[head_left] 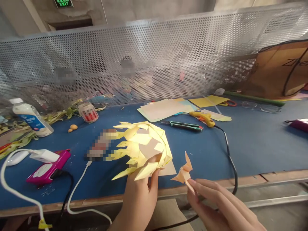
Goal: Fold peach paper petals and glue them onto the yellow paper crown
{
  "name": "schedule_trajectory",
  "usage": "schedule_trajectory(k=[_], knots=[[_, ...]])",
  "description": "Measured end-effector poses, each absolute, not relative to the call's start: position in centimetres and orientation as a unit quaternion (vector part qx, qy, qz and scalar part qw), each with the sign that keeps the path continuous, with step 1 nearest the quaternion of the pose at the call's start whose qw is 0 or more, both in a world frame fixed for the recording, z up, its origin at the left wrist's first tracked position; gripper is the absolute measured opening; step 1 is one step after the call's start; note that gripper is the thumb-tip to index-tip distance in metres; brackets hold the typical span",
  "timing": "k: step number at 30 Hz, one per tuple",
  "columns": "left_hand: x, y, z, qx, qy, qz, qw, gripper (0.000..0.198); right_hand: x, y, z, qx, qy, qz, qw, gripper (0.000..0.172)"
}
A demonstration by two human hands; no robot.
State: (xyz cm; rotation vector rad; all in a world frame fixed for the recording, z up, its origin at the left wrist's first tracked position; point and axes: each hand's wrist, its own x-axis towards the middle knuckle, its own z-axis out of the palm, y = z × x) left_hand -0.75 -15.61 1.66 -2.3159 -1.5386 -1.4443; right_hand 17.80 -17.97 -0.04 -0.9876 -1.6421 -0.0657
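A ring of folded yellow paper with pointed tips rises from my left hand, whose fingers and thumb are closed on its lower edge. My right hand pinches a small folded orange paper piece with pointed ends between thumb and fingertips. The two paper pieces are a short way apart, above the table's front edge. Behind the yellow ring lies a pale paper sheet, partly hidden by it. To the ring's left, a phone with a white cable lies on the blue table.
A yellow glue gun, a black-and-teal cutter and paper sheets lie behind. A magenta power strip, a bottle and a jar stand left. The mesh divider borders the back. A black cord hangs over the front edge.
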Motion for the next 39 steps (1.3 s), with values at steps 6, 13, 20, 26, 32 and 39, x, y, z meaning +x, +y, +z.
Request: schedule_trajectory(k=[6, 13, 20, 26, 32, 39], knots=[[-0.4, -16.2, 0.7, -0.729, -0.483, -0.485, -0.016, 0.041, 17.2, -17.3, -0.5, -0.406, -0.728, -0.045, 0.550, 0.068], [-0.6, -16.4, -0.3, -0.717, -0.499, -0.486, -0.032, 0.034, 17.3, -17.0, 0.3, -0.375, -0.762, -0.057, 0.526, 0.050], [-0.6, -16.5, 0.0, -0.702, -0.495, -0.509, -0.053, 0.030, 17.5, -16.8, 0.9, -0.327, -0.808, -0.111, 0.477, 0.027], [-0.3, -16.5, -0.1, -0.682, -0.496, -0.530, -0.088, 0.030, 16.8, -16.5, 0.9, -0.318, -0.806, -0.109, 0.487, 0.029], [-0.1, -16.5, -0.3, -0.669, -0.496, -0.543, -0.104, 0.029, 16.7, -16.4, 0.8, -0.324, -0.808, -0.113, 0.479, 0.028], [-0.3, -16.4, 0.1, -0.706, -0.479, -0.518, -0.056, 0.040, 16.4, -15.9, 0.5, -0.314, -0.800, -0.122, 0.496, 0.026]])
